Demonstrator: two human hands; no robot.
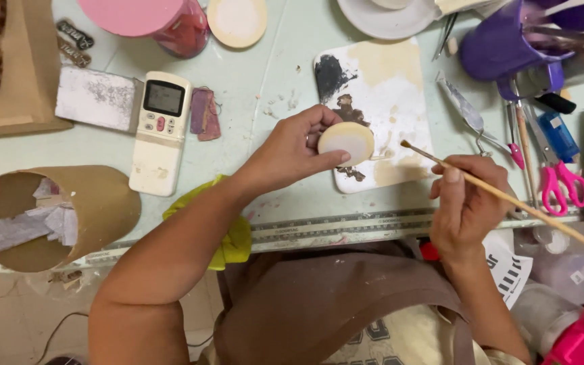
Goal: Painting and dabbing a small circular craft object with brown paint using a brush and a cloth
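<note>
My left hand [290, 150] grips a small round wooden disc [346, 142] with a pale painted face, held over a white palette tile [390, 94] smeared with black, brown and cream paint. My right hand [466, 203] holds a thin wooden paintbrush [501, 196]. Its tip points left toward the disc, a short gap away and not touching. Both hands hover above the pale green table [265, 81].
A white remote control [159, 128], a grey block [96, 98], a pink-lidded jar [163, 20] and a cardboard tube [55, 216] lie left. Pink-handled scissors [562, 186], a purple cup [508, 47], a palette knife [464, 111] and a white plate [386, 20] are right. A ruler [332, 230] lines the table edge.
</note>
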